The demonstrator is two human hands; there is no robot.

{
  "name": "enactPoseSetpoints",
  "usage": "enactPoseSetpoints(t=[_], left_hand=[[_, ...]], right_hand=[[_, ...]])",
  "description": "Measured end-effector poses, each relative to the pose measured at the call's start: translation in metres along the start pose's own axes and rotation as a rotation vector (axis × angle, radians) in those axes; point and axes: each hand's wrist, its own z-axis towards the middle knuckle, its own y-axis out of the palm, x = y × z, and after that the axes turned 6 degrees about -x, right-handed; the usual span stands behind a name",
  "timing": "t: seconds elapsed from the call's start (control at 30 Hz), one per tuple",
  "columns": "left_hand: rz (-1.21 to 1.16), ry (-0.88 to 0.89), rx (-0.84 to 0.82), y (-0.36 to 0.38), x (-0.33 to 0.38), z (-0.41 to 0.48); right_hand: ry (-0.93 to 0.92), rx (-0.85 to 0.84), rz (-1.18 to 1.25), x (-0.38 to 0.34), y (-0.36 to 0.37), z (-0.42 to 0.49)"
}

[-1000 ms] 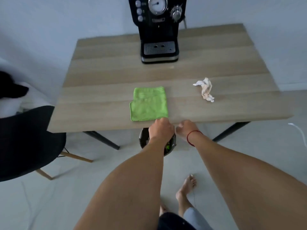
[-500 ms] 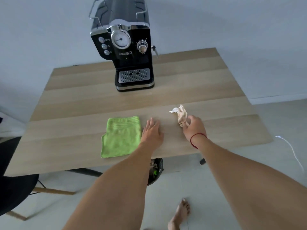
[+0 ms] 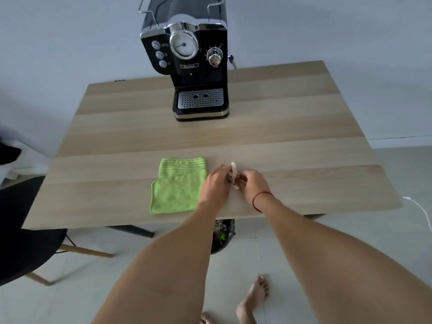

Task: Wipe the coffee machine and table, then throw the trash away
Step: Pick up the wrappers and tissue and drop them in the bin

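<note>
A trash bin (image 3: 222, 238) stood under the near edge of the table (image 3: 304, 160), probably handy for the waste. Over that edge the left hand (image 3: 214, 185) and right hand (image 3: 253, 185) met, both pinching the crumpled tissue (image 3: 233, 175), likely to gather it. The green cloth (image 3: 178, 185) lay just beside them, and the coffee machine (image 3: 196, 66) stood at the back.

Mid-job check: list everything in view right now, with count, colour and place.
coffee machine: 1, black and chrome, far middle of table
table: 1, light wood, centre
cloth: 1, green, folded, near front edge, left of hands
crumpled paper: 1, whitish, between both hands
bin: 1, dark, floor under front edge
chair: 1, black, wooden legs, left
cable: 1, white, floor at right
bracelet: 1, red, right wrist
feet: 2, bare, floor
left hand: 1, holds paper
right hand: 1, holds paper
</note>
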Motion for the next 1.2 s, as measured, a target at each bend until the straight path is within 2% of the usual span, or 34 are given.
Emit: enactPoseSetpoints(t=[0.17, 0.27, 0.43, 0.57, 0.67, 0.83, 0.93, 1.2], left_hand=[[0.089, -0.150, 0.045, -0.020, 0.004, -0.009], [0.082, -0.177, 0.101, -0.040, 0.007, -0.027], [0.039, -0.252, 0.150, -0.061, -0.013, -0.081], [0.049, -0.374, 0.047, -0.041, -0.047, -0.140], [0.024, -0.499, -0.066, -0.017, -0.073, -0.160], [-0.107, -0.732, -0.063, 0.007, -0.103, -0.140], [-0.189, -0.862, -0.067, 0.018, -0.124, -0.116], [-0.294, -0.982, -0.105, 0.051, -0.152, -0.079]], right_hand=[[0.023, -0.020, 0.119, -0.004, 0.005, -0.006], [0.013, -0.026, 0.035, -0.011, 0.003, -0.013], [0.098, 0.011, -0.071, -0.031, 0.019, -0.019], [0.085, -0.024, -0.274, -0.033, 0.044, -0.015], [0.046, 0.015, -0.369, -0.027, 0.059, -0.010], [0.010, 0.159, -0.379, -0.020, 0.089, -0.002], [0.012, 0.236, -0.463, -0.013, 0.103, -0.003], [-0.016, 0.368, -0.550, -0.007, 0.113, 0.002]])
